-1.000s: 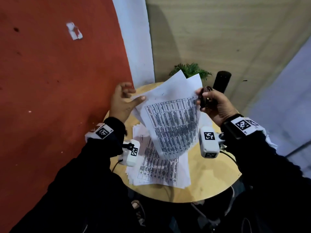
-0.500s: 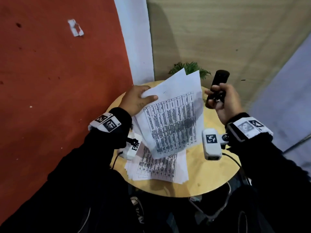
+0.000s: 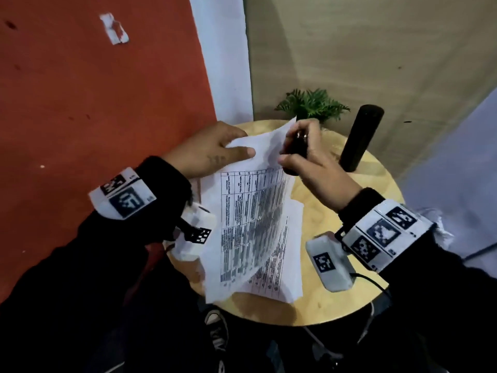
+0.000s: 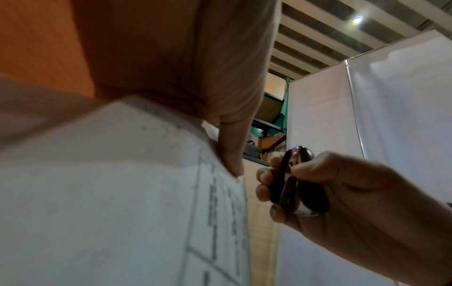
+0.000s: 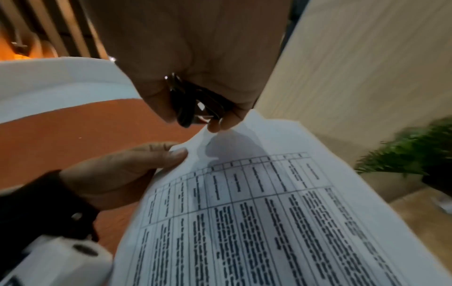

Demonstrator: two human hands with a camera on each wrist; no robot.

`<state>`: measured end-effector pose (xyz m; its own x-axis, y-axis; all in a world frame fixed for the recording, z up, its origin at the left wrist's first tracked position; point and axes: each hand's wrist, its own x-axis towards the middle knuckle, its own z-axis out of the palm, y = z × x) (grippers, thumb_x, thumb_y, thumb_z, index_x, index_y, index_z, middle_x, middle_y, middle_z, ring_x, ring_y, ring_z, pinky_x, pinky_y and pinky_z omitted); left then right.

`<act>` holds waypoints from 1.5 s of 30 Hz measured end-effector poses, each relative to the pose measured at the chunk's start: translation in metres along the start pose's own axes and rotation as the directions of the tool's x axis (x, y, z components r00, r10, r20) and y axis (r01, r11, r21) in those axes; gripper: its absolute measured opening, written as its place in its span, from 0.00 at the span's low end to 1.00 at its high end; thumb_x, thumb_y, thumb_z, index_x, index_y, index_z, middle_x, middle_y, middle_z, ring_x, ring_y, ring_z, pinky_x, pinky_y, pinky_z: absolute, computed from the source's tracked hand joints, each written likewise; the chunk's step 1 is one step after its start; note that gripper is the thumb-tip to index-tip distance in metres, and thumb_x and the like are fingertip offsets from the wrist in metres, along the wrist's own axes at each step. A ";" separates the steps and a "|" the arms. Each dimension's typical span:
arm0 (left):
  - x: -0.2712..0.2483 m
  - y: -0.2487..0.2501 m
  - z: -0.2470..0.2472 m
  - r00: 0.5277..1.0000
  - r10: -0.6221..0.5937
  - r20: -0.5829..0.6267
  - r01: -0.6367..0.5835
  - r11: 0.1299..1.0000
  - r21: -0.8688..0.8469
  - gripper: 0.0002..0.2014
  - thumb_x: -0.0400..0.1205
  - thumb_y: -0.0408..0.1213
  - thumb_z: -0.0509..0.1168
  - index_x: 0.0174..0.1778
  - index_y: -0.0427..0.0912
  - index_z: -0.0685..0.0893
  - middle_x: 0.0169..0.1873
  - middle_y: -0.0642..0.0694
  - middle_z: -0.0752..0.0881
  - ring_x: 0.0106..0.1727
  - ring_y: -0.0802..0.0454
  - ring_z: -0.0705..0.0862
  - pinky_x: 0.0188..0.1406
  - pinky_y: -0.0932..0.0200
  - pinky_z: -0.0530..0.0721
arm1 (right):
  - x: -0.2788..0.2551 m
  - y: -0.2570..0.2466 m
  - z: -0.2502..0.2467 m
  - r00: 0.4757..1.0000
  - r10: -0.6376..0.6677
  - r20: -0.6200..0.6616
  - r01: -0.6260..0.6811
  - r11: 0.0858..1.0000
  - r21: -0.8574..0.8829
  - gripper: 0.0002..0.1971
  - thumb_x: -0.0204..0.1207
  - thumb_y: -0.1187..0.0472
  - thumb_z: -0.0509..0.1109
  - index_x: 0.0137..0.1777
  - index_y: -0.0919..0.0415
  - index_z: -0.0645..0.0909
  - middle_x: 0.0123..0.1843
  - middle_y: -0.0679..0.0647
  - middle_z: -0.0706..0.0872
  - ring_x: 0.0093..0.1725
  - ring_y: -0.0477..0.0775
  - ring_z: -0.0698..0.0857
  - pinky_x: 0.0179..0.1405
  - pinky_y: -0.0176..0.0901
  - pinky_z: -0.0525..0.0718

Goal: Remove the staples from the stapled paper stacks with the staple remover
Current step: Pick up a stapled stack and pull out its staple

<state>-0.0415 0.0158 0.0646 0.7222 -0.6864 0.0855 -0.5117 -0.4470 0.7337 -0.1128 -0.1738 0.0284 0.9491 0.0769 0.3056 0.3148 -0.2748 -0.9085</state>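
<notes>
My left hand (image 3: 239,148) pinches the top left corner of a stapled paper stack (image 3: 250,216) printed with tables and holds it tilted above the table. My right hand (image 3: 293,149) grips the black staple remover (image 3: 297,146) at the stack's upper corner. In the right wrist view the staple remover (image 5: 193,104) sits just above the paper's (image 5: 257,212) corner, and a fingertip touches that edge. In the left wrist view the left thumb (image 4: 229,154) presses on the paper (image 4: 122,193), with the staple remover (image 4: 291,183) close beside it. No staple is visible.
A second printed paper stack (image 3: 285,267) lies on the small round wooden table (image 3: 336,300) under the held one. A black cylinder (image 3: 360,135) stands at the table's far right, and a green plant (image 3: 312,103) sits behind. An orange wall is on the left.
The left hand has lowered and tilted the stack toward the table. The right hand has carried the staple remover left, from beside the black cylinder to the stack's top corner.
</notes>
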 end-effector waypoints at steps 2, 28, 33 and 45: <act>0.008 0.012 -0.011 0.998 -0.033 0.050 0.031 0.999 0.038 0.16 0.74 0.47 0.65 0.40 0.35 0.84 0.28 0.48 0.79 0.25 0.65 0.74 0.24 0.67 0.71 | 0.006 -0.004 -0.004 0.993 -0.108 0.052 0.114 0.986 -0.123 0.12 0.70 0.52 0.66 0.49 0.44 0.65 0.48 0.46 0.72 0.49 0.44 0.74 0.52 0.40 0.77; 0.024 0.041 -0.015 0.961 -0.057 0.271 0.094 0.988 -0.126 0.28 0.77 0.52 0.65 0.45 0.22 0.82 0.37 0.29 0.82 0.40 0.46 0.73 0.48 0.51 0.71 | -0.022 -0.010 -0.016 0.879 -0.457 -0.140 0.405 0.868 -0.287 0.25 0.63 0.61 0.81 0.61 0.62 0.80 0.61 0.56 0.79 0.60 0.47 0.81 0.51 0.33 0.86; 0.019 0.033 -0.008 0.963 -0.038 0.267 0.079 0.986 -0.144 0.33 0.72 0.57 0.64 0.45 0.22 0.83 0.42 0.22 0.84 0.44 0.44 0.76 0.54 0.41 0.77 | -0.019 -0.007 -0.011 0.867 -0.495 -0.060 0.435 0.810 -0.393 0.24 0.66 0.57 0.79 0.60 0.66 0.82 0.60 0.49 0.83 0.59 0.47 0.84 0.49 0.48 0.86; 0.029 0.019 0.004 0.961 -0.095 0.259 0.139 0.978 -0.158 0.27 0.78 0.50 0.66 0.46 0.21 0.84 0.41 0.37 0.81 0.42 0.47 0.75 0.48 0.52 0.72 | -0.016 0.010 -0.011 0.831 -0.556 0.030 0.467 0.667 -0.580 0.18 0.68 0.60 0.79 0.56 0.67 0.86 0.53 0.57 0.89 0.52 0.53 0.87 0.53 0.43 0.84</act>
<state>-0.0322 -0.0145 0.0780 0.6222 -0.7658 -0.1624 -0.3261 -0.4421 0.8356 -0.1249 -0.1885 0.0182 0.6140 0.2454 0.7502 0.6453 -0.7033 -0.2981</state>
